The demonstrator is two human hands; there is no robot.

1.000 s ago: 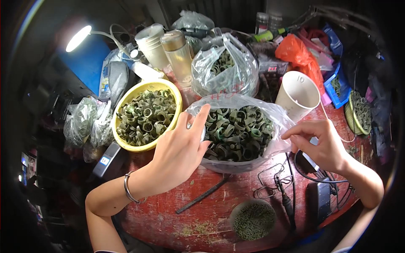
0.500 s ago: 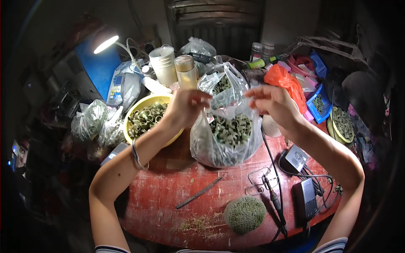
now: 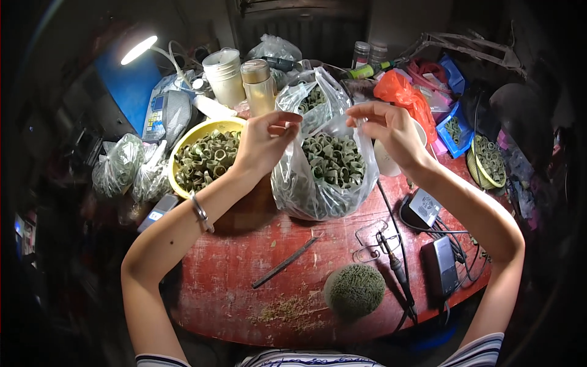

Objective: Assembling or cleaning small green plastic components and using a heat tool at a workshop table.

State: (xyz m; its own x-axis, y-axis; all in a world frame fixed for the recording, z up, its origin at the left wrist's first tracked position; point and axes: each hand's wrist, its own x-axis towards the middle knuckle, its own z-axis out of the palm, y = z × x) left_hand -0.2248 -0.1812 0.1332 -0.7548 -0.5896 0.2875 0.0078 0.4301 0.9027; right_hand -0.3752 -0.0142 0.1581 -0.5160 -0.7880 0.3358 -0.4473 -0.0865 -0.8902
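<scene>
A clear plastic bag [image 3: 293, 199] stands on the red table, its mouth spread and many green, ring-like curled pieces [image 3: 335, 160] inside it. My left hand [image 3: 266, 142] is closed in a pinch on the left side of the bag's rim. On the opposite side, the fingers of my right hand [image 3: 391, 131] pinch the rim's right edge. Just behind stands a second clear bag [image 3: 333, 92] with similar pieces. A yellow bowl [image 3: 173, 168] heaped with the same pieces sits left of my left hand, partly behind my forearm.
Nearer on the table [image 3: 226, 293] lie a flat dark metal strip [image 3: 284, 263], a round green-topped pad [image 3: 358, 290], a soldering iron [image 3: 396, 269] with its wire stand, and a black power adapter [image 3: 441, 266] with cables. A lit lamp [image 3: 139, 50], tumblers and bags crowd the back.
The whole view has shifted a little, so things sit higher and further left. Both hands keep their pinch on the bag's rim, and more of the pieces inside shows.
</scene>
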